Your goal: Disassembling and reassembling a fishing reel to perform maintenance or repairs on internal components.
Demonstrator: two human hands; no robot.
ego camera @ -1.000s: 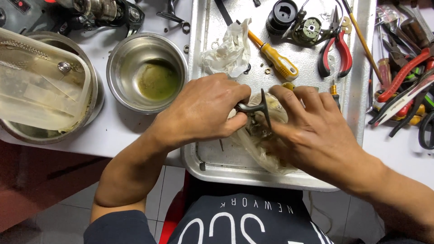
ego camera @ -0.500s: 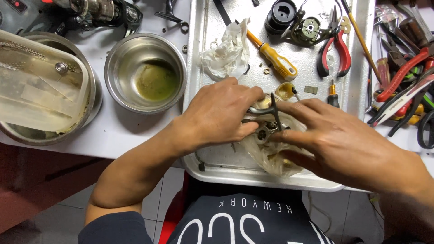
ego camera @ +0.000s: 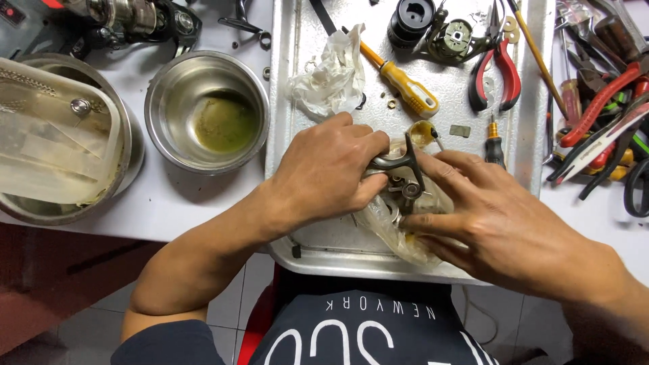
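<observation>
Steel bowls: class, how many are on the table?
2. One steel bowl with greenish residue sits left of the tray; another at far left holds a plastic container. Others may lie out of view.

Single head-worn view, looking steeply down.
The camera sits on my head, facing down and forward over the tabletop (ego camera: 176, 203), close above my left hand (ego camera: 324, 169) and right hand (ego camera: 500, 223); my lap fills the lower edge.

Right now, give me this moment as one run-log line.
left hand: grips metal part | right hand: holds same part over plastic bag | place: metal tray | nearby: yellow screwdriver, steel bowl
</observation>
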